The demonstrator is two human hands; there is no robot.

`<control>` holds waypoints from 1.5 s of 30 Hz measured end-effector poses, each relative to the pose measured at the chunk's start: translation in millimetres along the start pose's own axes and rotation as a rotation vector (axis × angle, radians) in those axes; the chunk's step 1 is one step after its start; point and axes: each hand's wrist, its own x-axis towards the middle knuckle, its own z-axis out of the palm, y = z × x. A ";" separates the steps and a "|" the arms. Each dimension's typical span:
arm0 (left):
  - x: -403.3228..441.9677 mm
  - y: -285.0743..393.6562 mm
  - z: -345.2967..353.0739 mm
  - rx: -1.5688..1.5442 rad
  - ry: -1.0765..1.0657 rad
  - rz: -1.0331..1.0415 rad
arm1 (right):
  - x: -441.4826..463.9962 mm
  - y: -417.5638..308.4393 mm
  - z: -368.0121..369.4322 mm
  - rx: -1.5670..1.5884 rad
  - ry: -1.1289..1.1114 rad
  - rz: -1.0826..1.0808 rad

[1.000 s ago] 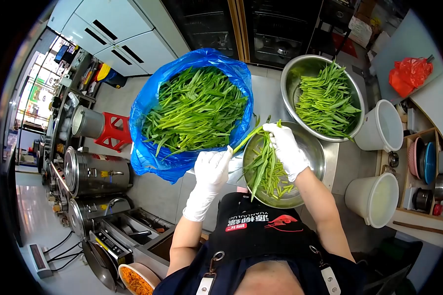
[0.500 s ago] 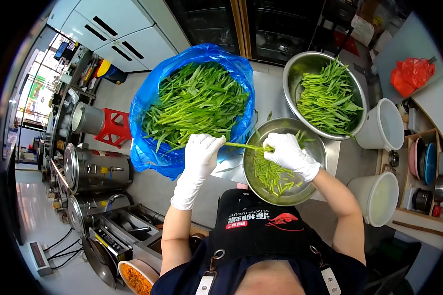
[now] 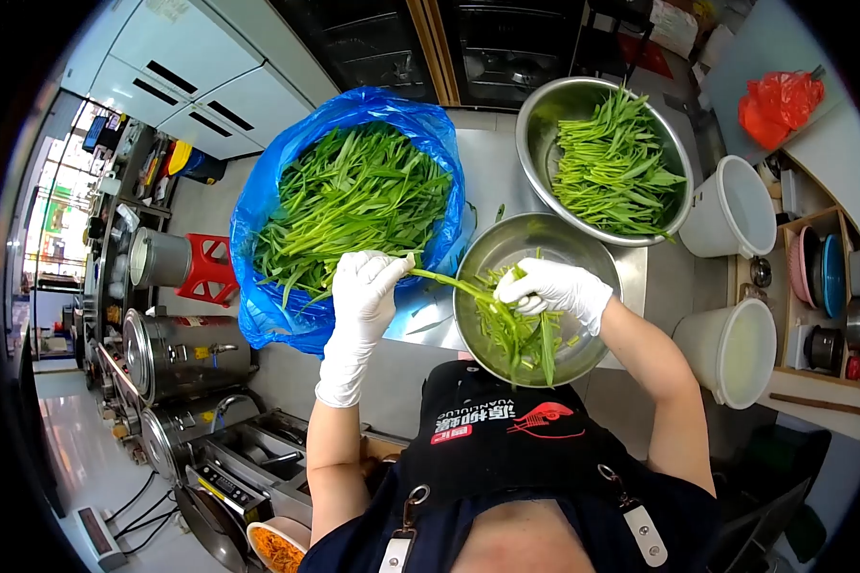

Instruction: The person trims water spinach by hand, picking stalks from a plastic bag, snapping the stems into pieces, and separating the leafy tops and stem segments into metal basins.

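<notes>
My left hand (image 3: pixel 365 286), in a white glove, pinches one end of a long green stem (image 3: pixel 441 279) at the front edge of the blue bag (image 3: pixel 258 315). That bag is full of leafy greens (image 3: pixel 363 201). Over the steel bowl (image 3: pixel 597 272) nearest me, my right hand (image 3: pixel 554 288), also gloved, is closed on the leafy part of the same stem. Leaves hang from it into the bowl, partly hiding short cut pieces. Behind it, a larger steel bowl (image 3: pixel 533 143) holds a pile of leafy stems (image 3: pixel 616 172).
The metal table (image 3: pixel 492 172) carries the bowls. White buckets (image 3: pixel 736 353) stand at the right, near a shelf with pots. A red stool (image 3: pixel 208 269) and large steel pots (image 3: pixel 186 353) are at the left. A red bag (image 3: pixel 779 105) is at the upper right.
The view has shifted, so the surroundings sit further left. The stem, earlier straight between my hands, now sags, and its leaves hang lower in the near bowl.
</notes>
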 end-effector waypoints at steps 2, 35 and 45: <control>0.9 0.0 0.5 -0.010 0.016 0.024 | 0.5 4.9 4.9 -0.059 0.030 0.027; -20.3 9.8 18.8 0.126 -0.110 0.017 | 5.9 47.3 -74.9 0.278 0.726 -0.282; 9.2 13.9 37.0 0.029 -0.221 0.090 | 30.1 1.1 -2.0 -0.237 0.297 -0.440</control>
